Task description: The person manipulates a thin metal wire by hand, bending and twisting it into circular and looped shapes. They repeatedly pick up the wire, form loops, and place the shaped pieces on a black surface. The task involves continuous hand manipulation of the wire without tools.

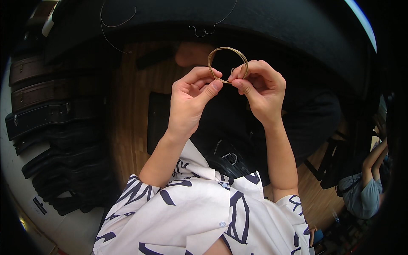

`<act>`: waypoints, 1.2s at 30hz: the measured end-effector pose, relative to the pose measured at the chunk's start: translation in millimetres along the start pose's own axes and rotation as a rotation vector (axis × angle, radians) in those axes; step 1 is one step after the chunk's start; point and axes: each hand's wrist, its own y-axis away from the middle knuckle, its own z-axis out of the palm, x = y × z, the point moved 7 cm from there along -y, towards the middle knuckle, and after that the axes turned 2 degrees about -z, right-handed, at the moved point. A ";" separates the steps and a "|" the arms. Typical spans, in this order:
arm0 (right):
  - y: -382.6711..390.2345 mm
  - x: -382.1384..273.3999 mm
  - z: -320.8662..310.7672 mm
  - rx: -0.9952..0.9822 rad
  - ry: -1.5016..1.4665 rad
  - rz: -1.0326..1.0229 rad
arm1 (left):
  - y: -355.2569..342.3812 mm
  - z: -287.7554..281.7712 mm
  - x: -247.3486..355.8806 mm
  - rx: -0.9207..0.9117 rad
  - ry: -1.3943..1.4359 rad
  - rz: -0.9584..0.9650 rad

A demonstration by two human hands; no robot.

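Note:
Between my hands a thin, bronze-coloured coiled guitar string point(228, 48) stands up as a ring of several loops. My left hand point(187, 102) pinches the lower left of the coil between thumb and fingers. Opposite it, my right hand point(264, 93) grips the lower right side, where a small loop of the string bends inward near the fingertips. The two thumbs are a short way apart, with the bottom of the coil running between them. Both hands are raised in front of the dark table's near edge.
Loose strings point(102, 26) and a curled string end point(199, 35) lie at the near edge of the black table point(280, 19). Dark instrument cases point(42, 95) line the left wall. Wooden floor point(127, 127) shows below. Another person point(361, 197) is at far right.

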 end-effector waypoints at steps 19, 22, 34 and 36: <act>-0.3 -2.6 11.4 -0.059 0.088 -0.070 | 3.4 -1.4 -24.1 0.005 0.475 -0.101; 0.1 -0.2 10.9 -0.034 0.015 0.005 | 0.9 -0.8 -22.8 -0.036 0.475 -0.069; -0.9 12.0 6.6 -0.051 -0.200 0.187 | 1.2 -1.0 -18.7 0.004 0.325 0.033; -0.9 13.7 7.6 -0.062 -0.194 0.217 | 1.9 -2.3 -18.3 0.028 0.285 0.036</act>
